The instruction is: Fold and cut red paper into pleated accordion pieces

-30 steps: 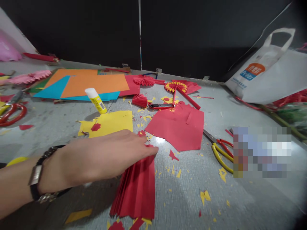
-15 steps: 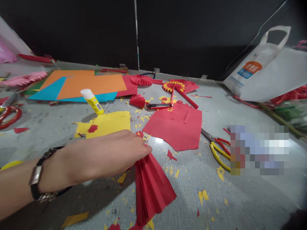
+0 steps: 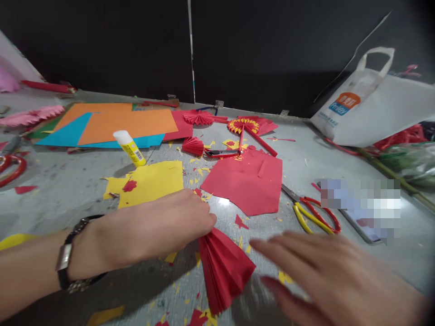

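My left hand (image 3: 149, 231), with a bracelet at the wrist, pinches the narrow upper end of a pleated red paper fan (image 3: 226, 271). The fan's folds spread toward the lower right, just above the table. Right of it, my right hand (image 3: 326, 271) is blurred, its fingers apart and holding nothing, the fingertips close to the fan's wide edge. Beyond my hands lie a cut red sheet (image 3: 251, 181) and a yellow sheet (image 3: 156, 181) with a small red paper flower on it.
A glue stick (image 3: 129, 148) stands behind the yellow sheet. Red-and-yellow scissors (image 3: 314, 215) and a partly pixelated phone (image 3: 367, 226) lie right. A cutter (image 3: 222, 153), orange sheets (image 3: 129, 124), finished rosettes (image 3: 243, 126) and a white bag (image 3: 367, 99) are farther back. Paper scraps litter the table.
My right hand has come into view from the lower right and is near the fan. My left hand and the fan have shifted slightly right. The view has moved a little.
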